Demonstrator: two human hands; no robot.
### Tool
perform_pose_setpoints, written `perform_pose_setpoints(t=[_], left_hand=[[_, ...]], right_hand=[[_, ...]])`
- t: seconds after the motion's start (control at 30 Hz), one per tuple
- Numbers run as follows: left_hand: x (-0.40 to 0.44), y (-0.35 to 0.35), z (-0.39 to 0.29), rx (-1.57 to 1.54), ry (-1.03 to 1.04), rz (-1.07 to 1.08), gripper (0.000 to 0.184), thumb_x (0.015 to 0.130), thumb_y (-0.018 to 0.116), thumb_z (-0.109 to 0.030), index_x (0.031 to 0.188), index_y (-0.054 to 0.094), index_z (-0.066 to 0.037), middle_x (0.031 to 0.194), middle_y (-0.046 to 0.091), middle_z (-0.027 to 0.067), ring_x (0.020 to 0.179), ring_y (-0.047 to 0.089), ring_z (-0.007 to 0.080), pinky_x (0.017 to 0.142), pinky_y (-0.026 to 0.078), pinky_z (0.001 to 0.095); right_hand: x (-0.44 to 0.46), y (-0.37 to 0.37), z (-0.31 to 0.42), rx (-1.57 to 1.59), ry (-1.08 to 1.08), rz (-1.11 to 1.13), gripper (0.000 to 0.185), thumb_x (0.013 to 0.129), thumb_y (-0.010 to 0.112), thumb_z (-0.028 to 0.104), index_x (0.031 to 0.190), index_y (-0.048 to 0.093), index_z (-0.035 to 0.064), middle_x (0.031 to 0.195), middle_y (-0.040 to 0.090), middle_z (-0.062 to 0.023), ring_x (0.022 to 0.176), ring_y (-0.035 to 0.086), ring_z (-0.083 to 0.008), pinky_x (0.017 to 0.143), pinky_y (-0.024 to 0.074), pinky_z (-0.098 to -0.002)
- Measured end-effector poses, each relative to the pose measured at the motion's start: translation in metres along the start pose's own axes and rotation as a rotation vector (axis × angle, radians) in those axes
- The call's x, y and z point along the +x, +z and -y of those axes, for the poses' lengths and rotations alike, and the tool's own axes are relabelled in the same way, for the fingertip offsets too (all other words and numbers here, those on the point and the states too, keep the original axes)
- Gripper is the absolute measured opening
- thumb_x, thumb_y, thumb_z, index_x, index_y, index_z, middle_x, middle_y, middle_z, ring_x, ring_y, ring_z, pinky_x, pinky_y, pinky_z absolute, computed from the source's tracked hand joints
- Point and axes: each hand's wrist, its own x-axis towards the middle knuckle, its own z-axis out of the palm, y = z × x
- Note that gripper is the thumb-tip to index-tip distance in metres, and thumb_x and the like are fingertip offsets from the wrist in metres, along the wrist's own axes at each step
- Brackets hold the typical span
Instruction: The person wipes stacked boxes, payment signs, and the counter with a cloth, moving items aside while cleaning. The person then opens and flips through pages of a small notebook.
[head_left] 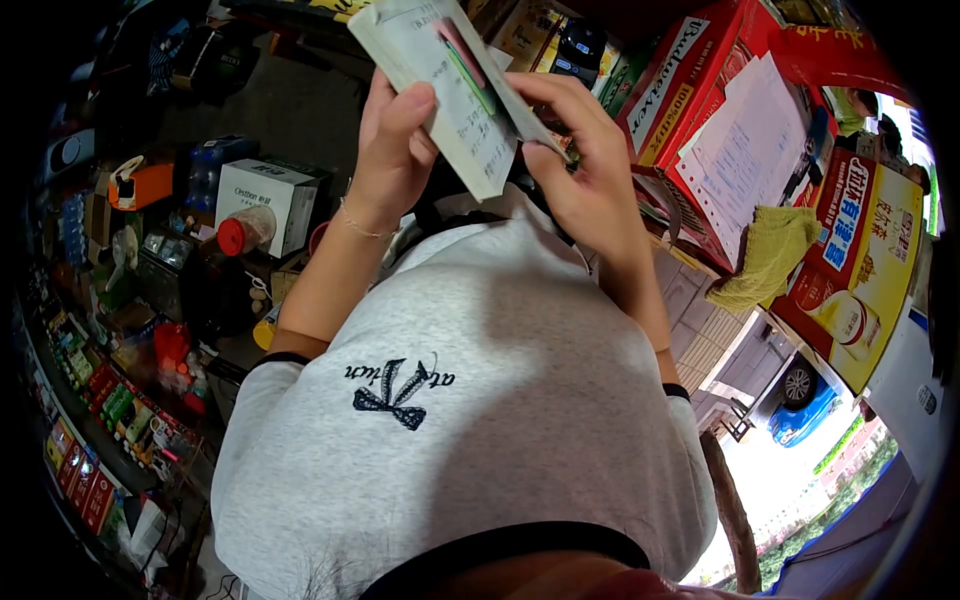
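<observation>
A small notebook (410, 45) with handwritten pages lies open between my hands at the top of the head view. My left hand (392, 150) grips its left side, thumb resting on the edge of the page. On the other side, my right hand (585, 165) pinches the right-hand pages between thumb and fingers, lifting them at an angle. A pink pen-like stick (460, 50) and a green one (468, 76) lie along the notebook's inner fold. The fingers behind the notebook are partly hidden.
At right stands a red Budweiser box (690, 75) with written sheets (745, 150) on it and a yellow-green cloth (770, 255) nearby. A yellow-and-red carton (865, 270) sits beyond. Leftward are a white carton (268, 200), a red-lidded jar (245, 231) and crowded goods.
</observation>
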Motion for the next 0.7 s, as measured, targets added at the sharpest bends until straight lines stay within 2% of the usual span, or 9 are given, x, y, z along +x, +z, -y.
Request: perform_pose_setpoints(t=[0.2,0.27,0.3,0.37,0.43,0.5,0.57,0.63,0.7], left_hand=[[0.006,-0.002,-0.010,0.079,0.057,-0.013,0.063,0.076,0.052,-0.033,0.124,0.030,0.002,0.119,0.043,0.0173,0.110,0.047,0.0259,0.090,0.041,0.0378],[0.007,0.002,-0.019,0.278,0.119,-0.040,0.057,0.077,0.054,-0.025,0.122,0.033,0.002,0.116,0.046,0.0157,0.106,0.049,0.0239,0.088,0.042,0.0361],[0.008,0.004,-0.023,0.278,0.120,-0.040,0.057,0.077,0.054,-0.025,0.122,0.033,0.002,0.116,0.046,0.0157,0.106,0.049,0.0239,0.088,0.042,0.0361],[0.012,0.011,-0.032,0.221,0.278,0.014,0.058,0.076,0.058,-0.029,0.118,0.036,0.004,0.113,0.047,0.0139,0.102,0.050,0.0239,0.088,0.041,0.0353],[0.017,0.015,-0.046,0.193,0.360,0.042,0.059,0.075,0.060,-0.030,0.116,0.037,0.005,0.112,0.048,0.0129,0.100,0.050,0.0239,0.088,0.040,0.0349],[0.020,0.011,-0.061,0.657,0.597,0.216,0.060,0.075,0.061,-0.032,0.118,0.038,0.003,0.110,0.051,0.0105,0.097,0.052,0.0217,0.085,0.043,0.0328],[0.026,0.007,-0.067,0.744,0.696,0.293,0.058,0.076,0.060,-0.031,0.118,0.039,0.003,0.109,0.051,0.0107,0.097,0.052,0.0213,0.084,0.043,0.0326],[0.032,0.001,-0.069,0.741,0.733,0.339,0.057,0.076,0.059,-0.031,0.118,0.039,0.002,0.109,0.052,0.0110,0.097,0.052,0.0210,0.084,0.043,0.0325],[0.036,-0.006,-0.069,0.691,0.755,0.348,0.055,0.076,0.058,-0.031,0.117,0.040,0.002,0.108,0.052,0.0112,0.097,0.053,0.0207,0.083,0.044,0.0323]], right_hand=[[0.003,0.003,-0.003,-0.041,-0.032,-0.025,0.042,0.064,0.048,-0.005,0.105,0.054,0.0016,0.101,0.054,-0.0127,0.095,0.053,-0.0255,0.085,0.0394,-0.0293],[0.007,0.002,-0.008,-0.055,-0.062,-0.060,0.042,0.064,0.048,-0.005,0.104,0.054,0.0018,0.101,0.054,-0.0125,0.096,0.053,-0.0252,0.085,0.0394,-0.0291],[0.009,0.001,-0.011,-0.069,-0.091,-0.097,0.041,0.064,0.048,-0.006,0.104,0.055,0.0020,0.101,0.054,-0.0124,0.096,0.053,-0.0249,0.085,0.0394,-0.0289],[0.013,-0.003,-0.010,-0.129,-0.167,-0.158,0.042,0.065,0.046,-0.008,0.104,0.056,0.0029,0.097,0.055,-0.0112,0.088,0.055,-0.0229,0.077,0.0433,-0.0271],[0.014,-0.008,-0.007,-0.073,-0.189,-0.174,0.029,0.070,0.056,-0.005,0.099,0.055,-0.0004,0.104,0.052,-0.0090,0.098,0.050,-0.0178,0.086,0.0358,-0.0260],[0.018,-0.011,-0.006,-0.144,-0.245,-0.181,0.027,0.071,0.058,-0.005,0.097,0.056,-0.0002,0.104,0.052,-0.0078,0.097,0.050,-0.0164,0.085,0.0357,-0.0254],[0.023,-0.009,-0.002,-0.043,-0.368,-0.283,0.026,0.070,0.058,-0.007,0.095,0.057,-0.0002,0.102,0.052,-0.0072,0.096,0.049,-0.0153,0.084,0.0358,-0.0255],[0.026,-0.011,0.003,-0.070,-0.400,-0.312,0.028,0.066,0.057,-0.010,0.092,0.057,-0.0007,0.096,0.054,-0.0093,0.090,0.053,-0.0184,0.079,0.0388,-0.0247],[0.024,-0.015,0.011,-0.182,-0.310,-0.237,0.023,0.074,0.046,-0.004,0.095,0.056,-0.0003,0.095,0.056,-0.0156,0.082,0.056,-0.0264,0.073,0.0440,-0.0302]])
